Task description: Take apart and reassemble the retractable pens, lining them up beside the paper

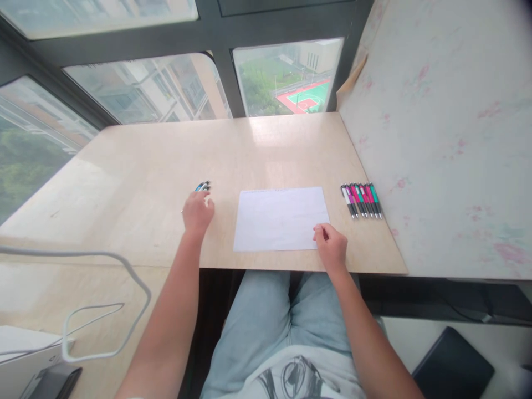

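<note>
My left hand (198, 211) is over a small group of pens (203, 185) left of the paper. Its thumb and forefinger are apart, and the hand covers the pens' near ends. Whether the fingers touch them I cannot tell. A blank white sheet of paper (280, 219) lies flat on the table in front of me. At its lower right corner rests my right hand (332, 244), fingers loosely curled, with nothing visible in them. Farther right, several pens (361, 200) with white, purple, pink and green barrels and black grips lie side by side, tips toward me.
The light wooden table (145, 160) reaches to the windows at the back. A wall with flowered paper (453, 149) bounds it on the right. A thick grey-white cable (137, 277) loops at the left. A dark flat object (453, 366) lies below on the right.
</note>
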The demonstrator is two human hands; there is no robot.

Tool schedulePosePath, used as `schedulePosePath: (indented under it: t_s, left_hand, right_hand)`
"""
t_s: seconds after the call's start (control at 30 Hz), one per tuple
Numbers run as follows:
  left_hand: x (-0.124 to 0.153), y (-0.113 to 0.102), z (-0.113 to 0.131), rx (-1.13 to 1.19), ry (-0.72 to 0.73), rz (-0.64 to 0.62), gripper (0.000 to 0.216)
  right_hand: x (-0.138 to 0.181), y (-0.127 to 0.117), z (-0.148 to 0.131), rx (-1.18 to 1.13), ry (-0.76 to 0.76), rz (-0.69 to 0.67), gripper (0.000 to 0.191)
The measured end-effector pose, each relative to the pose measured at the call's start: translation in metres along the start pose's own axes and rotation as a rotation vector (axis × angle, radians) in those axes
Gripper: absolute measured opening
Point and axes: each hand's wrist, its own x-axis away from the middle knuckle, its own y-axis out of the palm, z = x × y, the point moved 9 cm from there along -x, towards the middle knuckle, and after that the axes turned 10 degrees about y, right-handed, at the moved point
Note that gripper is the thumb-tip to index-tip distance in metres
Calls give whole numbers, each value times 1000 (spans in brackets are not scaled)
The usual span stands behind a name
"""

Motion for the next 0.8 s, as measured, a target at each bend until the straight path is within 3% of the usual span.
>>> schedulePosePath:
  t_s: [0.17,0.57,0.8]
  left_hand:
    - [-17,-2,-22,-158,39,-81,37]
    - [-15,12,-23,-276,48,-147,36]
    - [-22,19,-24,-317,114,-230,34]
  right_hand:
    - [3,-4,-5,-66,-24,18,34]
    - [5,-4,-6,-122,-36,11,30]
    - [1,-4,4,-224,60,0,29]
